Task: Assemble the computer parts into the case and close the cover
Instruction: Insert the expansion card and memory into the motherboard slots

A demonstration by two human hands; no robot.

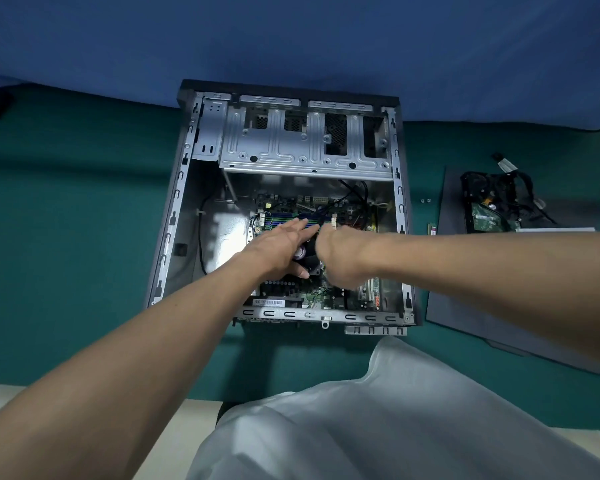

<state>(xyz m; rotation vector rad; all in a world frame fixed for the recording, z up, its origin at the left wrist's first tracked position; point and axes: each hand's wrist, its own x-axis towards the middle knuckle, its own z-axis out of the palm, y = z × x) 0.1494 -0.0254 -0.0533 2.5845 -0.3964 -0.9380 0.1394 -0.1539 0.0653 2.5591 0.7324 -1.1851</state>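
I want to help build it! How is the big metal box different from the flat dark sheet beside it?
The case is an open silver box with walls; the cover panel is a flat dark grey sheet. The case holds a green circuit board, where the left hand and right hand reach; the cover panel carries a drive and black cables. Both lie on the green surface.

Dim, bluish light — edges bow, right hand (340,258) motion-blurred.
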